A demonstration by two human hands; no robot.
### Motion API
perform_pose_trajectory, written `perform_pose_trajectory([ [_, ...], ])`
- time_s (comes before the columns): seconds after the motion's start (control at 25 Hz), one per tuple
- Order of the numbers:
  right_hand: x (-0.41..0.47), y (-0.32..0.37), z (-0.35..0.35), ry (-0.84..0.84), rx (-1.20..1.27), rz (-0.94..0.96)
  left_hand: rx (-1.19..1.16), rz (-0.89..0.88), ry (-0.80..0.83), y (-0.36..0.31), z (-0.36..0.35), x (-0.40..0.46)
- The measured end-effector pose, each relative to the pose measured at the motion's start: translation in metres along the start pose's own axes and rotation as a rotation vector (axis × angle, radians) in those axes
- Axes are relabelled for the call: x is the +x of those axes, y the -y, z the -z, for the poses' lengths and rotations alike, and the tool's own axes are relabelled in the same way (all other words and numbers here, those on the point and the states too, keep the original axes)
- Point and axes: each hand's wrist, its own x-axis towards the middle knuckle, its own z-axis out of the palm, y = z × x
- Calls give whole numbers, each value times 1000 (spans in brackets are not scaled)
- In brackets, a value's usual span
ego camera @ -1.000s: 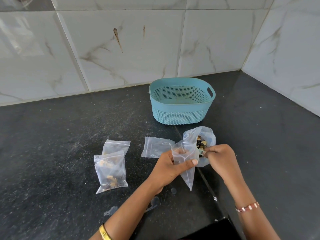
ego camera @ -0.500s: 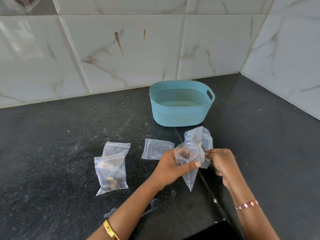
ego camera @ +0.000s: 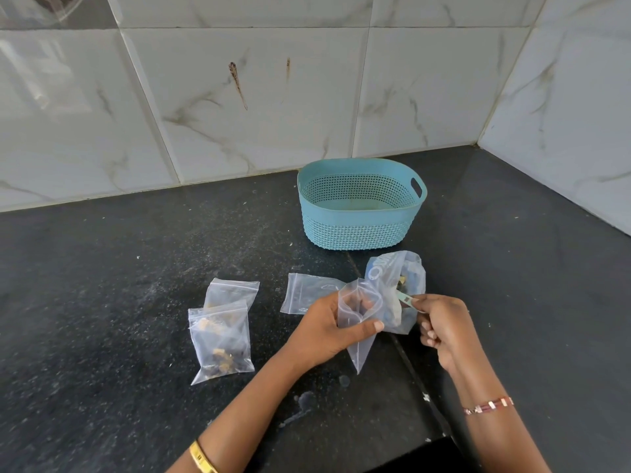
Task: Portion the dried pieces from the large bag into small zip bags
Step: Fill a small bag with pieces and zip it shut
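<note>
My left hand (ego camera: pixel 327 332) grips a small clear zip bag (ego camera: pixel 358 339) with its mouth held open and its lower corner hanging toward the counter. Just behind it sits the large bag (ego camera: pixel 392 268), crumpled, with dark and tan dried pieces (ego camera: pixel 403 280) visible inside. My right hand (ego camera: pixel 444 329) pinches the end of a small pale green scoop (ego camera: pixel 405 298) whose other end is hidden inside the large bag. To the left lies a filled small bag (ego camera: pixel 222 346) overlapping another small bag (ego camera: pixel 235 290). An empty small bag (ego camera: pixel 307 293) lies flat behind my left hand.
A teal perforated basket (ego camera: pixel 362 233) stands behind the bags near the tiled wall (ego camera: pixel 273 97). The black stone counter (ego camera: pixel 102 285) meets a second tiled wall at the right. A wet smear (ego camera: pixel 300 404) marks the counter near my left forearm.
My right hand has drawn back slightly from the large bag's mouth, and the green scoop now shows between its fingers. The left hand keeps holding the small bag open.
</note>
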Motion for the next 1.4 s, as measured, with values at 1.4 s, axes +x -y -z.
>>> perform_pose_trajectory([
  [1.4,-74,4,-11,-23,-905,1031,134,-37,-189,7,4,-2],
])
